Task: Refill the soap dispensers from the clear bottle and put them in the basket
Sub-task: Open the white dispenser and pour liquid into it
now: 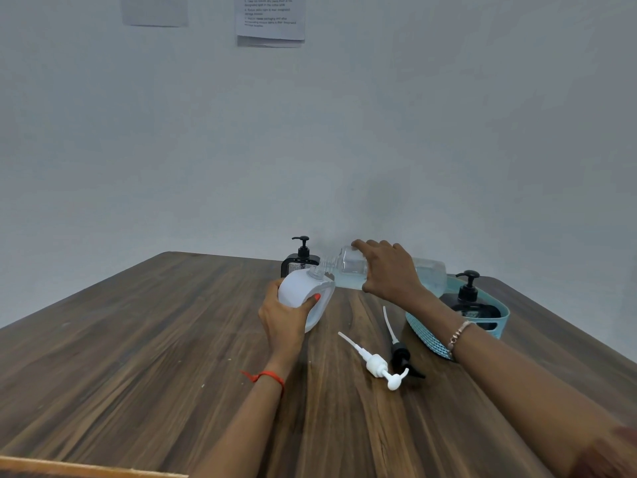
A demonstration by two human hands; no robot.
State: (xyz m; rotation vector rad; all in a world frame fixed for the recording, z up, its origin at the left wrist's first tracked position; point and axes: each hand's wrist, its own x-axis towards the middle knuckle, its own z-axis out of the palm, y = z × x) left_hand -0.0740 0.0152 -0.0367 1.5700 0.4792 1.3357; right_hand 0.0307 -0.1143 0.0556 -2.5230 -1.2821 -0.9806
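Note:
My left hand point(284, 315) grips a white soap dispenser point(303, 289) with its pump off, tilted toward the right. My right hand point(387, 269) holds the clear bottle point(348, 267) on its side, its open neck against the white dispenser's mouth; pale liquid lies in the bottle. A white pump point(375, 365) and a black pump point(400, 353) lie on the table in front. One black dispenser point(300, 260) stands at the back by the wall. Another black dispenser point(470, 298) stands inside the teal basket point(427, 334) on the right.
The wooden table point(172, 357) runs up to a grey wall at the back. Printed sheets point(270, 19) hang on the wall high up. A light wooden edge point(69, 465) shows at the bottom left.

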